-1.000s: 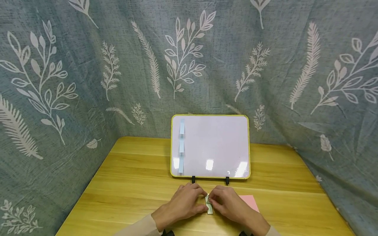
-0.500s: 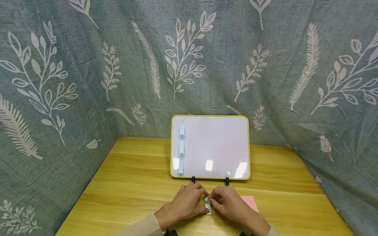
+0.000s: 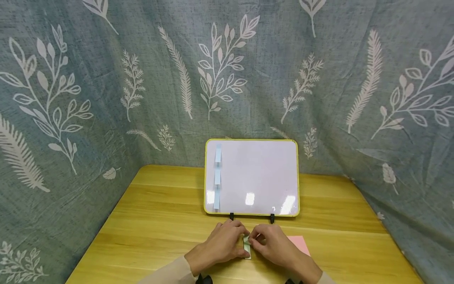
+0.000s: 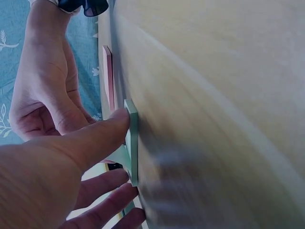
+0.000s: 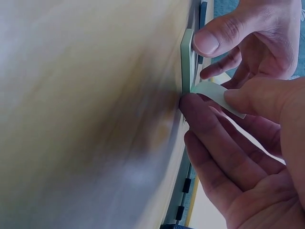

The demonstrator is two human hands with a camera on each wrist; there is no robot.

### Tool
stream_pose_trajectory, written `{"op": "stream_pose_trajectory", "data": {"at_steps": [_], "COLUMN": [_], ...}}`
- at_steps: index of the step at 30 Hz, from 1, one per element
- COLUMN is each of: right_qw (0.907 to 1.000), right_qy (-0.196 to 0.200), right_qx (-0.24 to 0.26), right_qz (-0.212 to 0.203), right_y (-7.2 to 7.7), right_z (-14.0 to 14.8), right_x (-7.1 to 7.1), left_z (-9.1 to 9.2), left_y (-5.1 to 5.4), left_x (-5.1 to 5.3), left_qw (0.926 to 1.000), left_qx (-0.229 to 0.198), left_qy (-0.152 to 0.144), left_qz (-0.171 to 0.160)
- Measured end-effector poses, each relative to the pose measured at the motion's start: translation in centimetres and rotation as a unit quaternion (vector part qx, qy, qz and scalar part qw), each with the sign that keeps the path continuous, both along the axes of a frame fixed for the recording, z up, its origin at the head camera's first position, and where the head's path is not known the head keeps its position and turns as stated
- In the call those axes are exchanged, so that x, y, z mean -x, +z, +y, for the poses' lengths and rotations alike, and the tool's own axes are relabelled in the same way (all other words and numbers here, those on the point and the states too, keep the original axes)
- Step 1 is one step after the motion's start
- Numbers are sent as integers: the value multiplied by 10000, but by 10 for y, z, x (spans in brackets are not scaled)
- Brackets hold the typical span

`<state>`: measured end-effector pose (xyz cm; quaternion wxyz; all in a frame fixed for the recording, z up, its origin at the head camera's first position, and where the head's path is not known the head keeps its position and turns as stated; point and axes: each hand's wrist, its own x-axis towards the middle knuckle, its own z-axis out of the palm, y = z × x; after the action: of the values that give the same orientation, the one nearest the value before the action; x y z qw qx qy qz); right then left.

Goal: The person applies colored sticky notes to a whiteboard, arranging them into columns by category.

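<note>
A narrow pale green sticky-note pad [image 3: 248, 249] lies on the table between both hands. The left hand [image 3: 222, 243] holds it down, thumb on its near end and fingers at its far end; the left wrist view shows the thumb pressed on the pad [image 4: 134, 143]. The right hand [image 3: 274, 245] pinches the top sheet between thumb and index finger. In the right wrist view that sheet [image 5: 215, 93] curls up from the pad [image 5: 187, 62], its lifted end under the right thumb.
Behind the hands stands a yellow-framed whiteboard [image 3: 255, 169] on black feet, with three light blue strips [image 3: 218, 176] down its left side. A pink pad [image 3: 299, 243] lies right of the pale green one, partly behind the right forearm. Patterned cloth [image 3: 227, 79] surrounds the table [image 3: 142, 221].
The green pad and both hands have shifted slightly left in the head view. The left hand stays on the pad and the right hand keeps its pinch on the sheet.
</note>
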<state>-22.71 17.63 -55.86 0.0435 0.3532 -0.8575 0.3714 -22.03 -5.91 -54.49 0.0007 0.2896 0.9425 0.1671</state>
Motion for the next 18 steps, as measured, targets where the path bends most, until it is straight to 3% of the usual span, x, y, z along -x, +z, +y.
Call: {"op": "stream_pose_trajectory", "data": {"at_steps": [5,12,18], "right_qw": [10000,9989,9987], "right_qy": [22,-95,-301], "right_qx": [7,-140,-202], "right_qz": [-89,439,364], "right_y": [0,1,2], "right_z": [-1,-2,-1], "right_x": [1,3,9], "left_z": [-1,-3,-3], "left_y": [0,-1,-2], "left_x": [1,3,4], "left_qw": [10000,9999,9998], "left_qx": [5,-109,-145], "left_qy": [22,4,22], "left_qz": [-78,-110,-151]}}
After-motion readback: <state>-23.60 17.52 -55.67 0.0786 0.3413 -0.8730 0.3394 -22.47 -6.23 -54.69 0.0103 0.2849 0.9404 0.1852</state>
